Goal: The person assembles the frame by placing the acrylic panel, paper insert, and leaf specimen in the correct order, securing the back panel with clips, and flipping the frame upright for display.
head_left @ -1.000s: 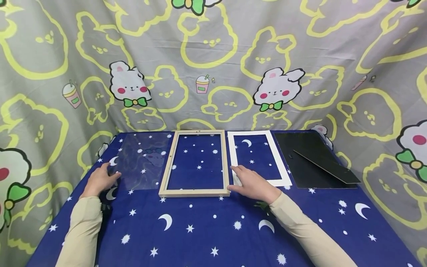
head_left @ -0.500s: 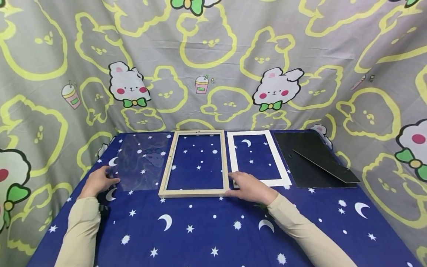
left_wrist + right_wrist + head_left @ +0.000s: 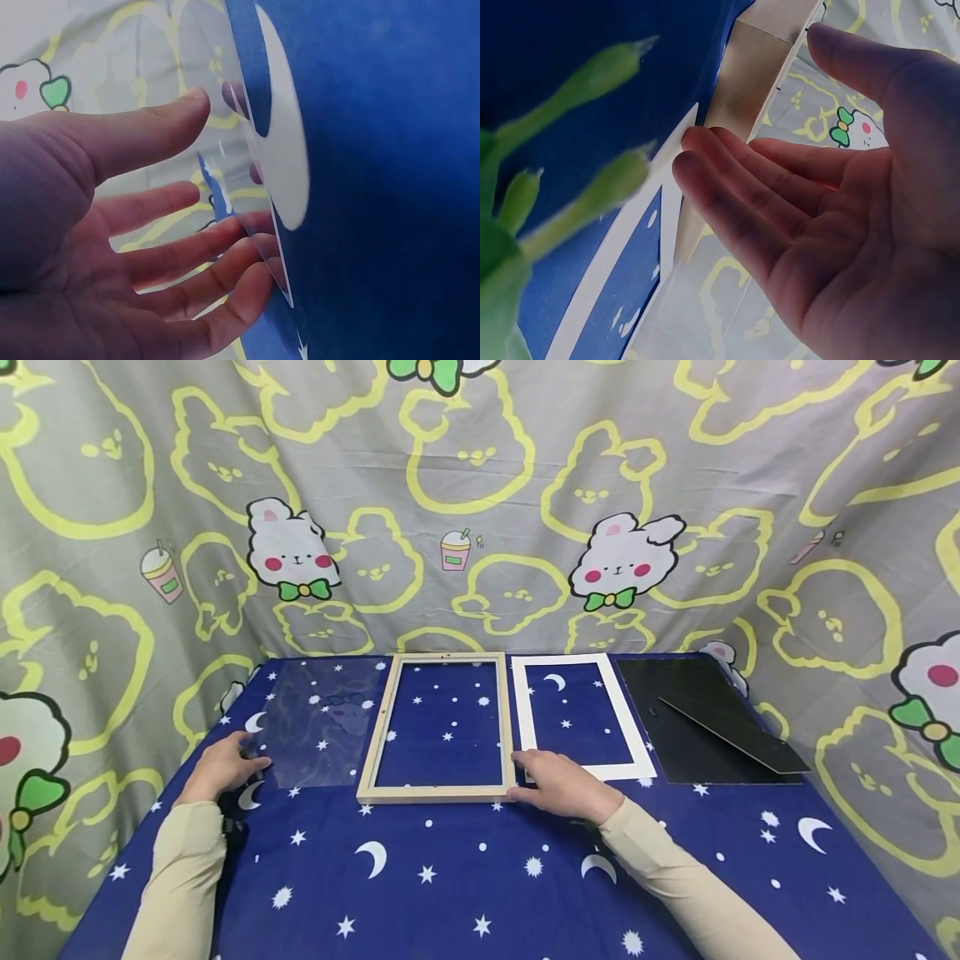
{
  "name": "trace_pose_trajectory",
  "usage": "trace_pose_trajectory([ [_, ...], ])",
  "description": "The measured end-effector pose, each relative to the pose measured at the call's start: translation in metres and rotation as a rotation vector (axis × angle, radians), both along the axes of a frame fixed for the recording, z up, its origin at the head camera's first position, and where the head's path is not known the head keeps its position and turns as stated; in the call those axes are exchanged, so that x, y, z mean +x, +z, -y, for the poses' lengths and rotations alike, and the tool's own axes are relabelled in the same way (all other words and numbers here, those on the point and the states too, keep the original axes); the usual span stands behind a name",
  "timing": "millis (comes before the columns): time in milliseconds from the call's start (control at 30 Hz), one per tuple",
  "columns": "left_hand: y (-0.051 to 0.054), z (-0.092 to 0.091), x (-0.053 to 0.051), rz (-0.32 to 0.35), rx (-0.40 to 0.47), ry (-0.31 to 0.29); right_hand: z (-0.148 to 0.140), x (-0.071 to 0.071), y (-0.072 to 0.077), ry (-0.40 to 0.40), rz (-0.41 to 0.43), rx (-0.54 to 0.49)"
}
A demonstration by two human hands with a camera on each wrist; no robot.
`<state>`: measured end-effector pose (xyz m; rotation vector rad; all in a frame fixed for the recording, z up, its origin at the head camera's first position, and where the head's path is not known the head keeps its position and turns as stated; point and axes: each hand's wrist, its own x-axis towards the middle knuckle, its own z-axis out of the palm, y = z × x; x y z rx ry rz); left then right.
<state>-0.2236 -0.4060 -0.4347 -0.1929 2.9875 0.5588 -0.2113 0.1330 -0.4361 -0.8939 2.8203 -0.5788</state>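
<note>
In the head view the left hand [image 3: 219, 767] is at the left edge of a clear sheet [image 3: 318, 727]. The left wrist view shows that hand [image 3: 142, 247] with fingers spread, several fingertips at the edge of the sheet [image 3: 264, 187] and the thumb apart from it. Beside the lower right corner of a light wooden frame [image 3: 437, 793] is the right hand [image 3: 564, 785], over the near left corner of a white mat [image 3: 633, 770]. In the right wrist view this hand [image 3: 802, 202] has extended fingers by the wooden frame [image 3: 751, 71]; whether they touch it, I cannot tell.
A black backing board [image 3: 678, 693] with a flap [image 3: 735, 739] raised at a slant lies at the right. Behind the starry blue cloth [image 3: 450, 885] hangs a patterned curtain [image 3: 480, 468]. Blurred green bud-like shapes [image 3: 592, 75] stand close in the right wrist view.
The right hand has moved slightly left and down to the wooden frame's corner, and the left hand slightly down. The flat pieces have stayed in place.
</note>
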Motion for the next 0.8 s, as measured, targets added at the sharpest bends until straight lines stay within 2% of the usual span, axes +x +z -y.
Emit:
trace_pose_trajectory([
  [367,0.0024,-0.0027,0.0015,0.018,0.02,-0.011,0.0012,0.0,-0.0008,-0.011,0.003,0.016],
  [600,0.0009,-0.0001,-0.0001,0.002,0.03,-0.025,0.0024,-0.0005,-0.0006,-0.025,0.017,0.024],
  [800,-0.0029,0.0034,-0.0013,-0.018,0.09,-0.019,0.002,-0.0005,-0.0015,-0.023,0.014,0.026],
])
